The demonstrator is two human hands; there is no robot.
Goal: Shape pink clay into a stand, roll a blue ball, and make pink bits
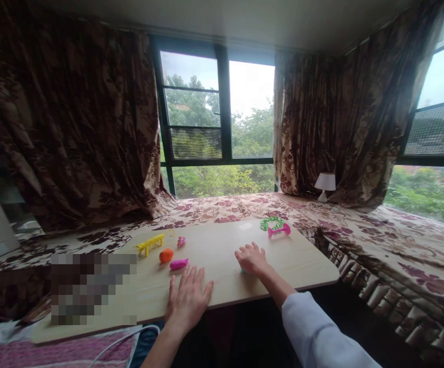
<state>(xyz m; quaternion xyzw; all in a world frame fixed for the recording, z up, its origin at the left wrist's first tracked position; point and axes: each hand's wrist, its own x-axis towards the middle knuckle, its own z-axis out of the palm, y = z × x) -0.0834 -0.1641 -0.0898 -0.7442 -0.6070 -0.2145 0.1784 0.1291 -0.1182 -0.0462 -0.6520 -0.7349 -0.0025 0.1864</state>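
My left hand [189,301] lies flat at the front edge of the pale wooden table [217,245], fingers spread and holding nothing. Just beyond its fingertips is a small magenta toy [179,263]. Behind that sit an orange ball-like toy [166,255], a yellow four-legged animal figure [150,244] and a little pink patterned piece [181,241]. My right hand [251,259] is curled down over a small teal thing [243,270], mostly hidden under the palm, so its kind does not show.
At the table's far right, a pink toy dumbbell [279,231] lies against a green chain loop [271,223]. A white lamp [325,185] stands on the floral-covered ledge [222,209] beneath the window. A blurred-out patch hides part of the table's left side. A white cable [124,337] runs below the front edge.
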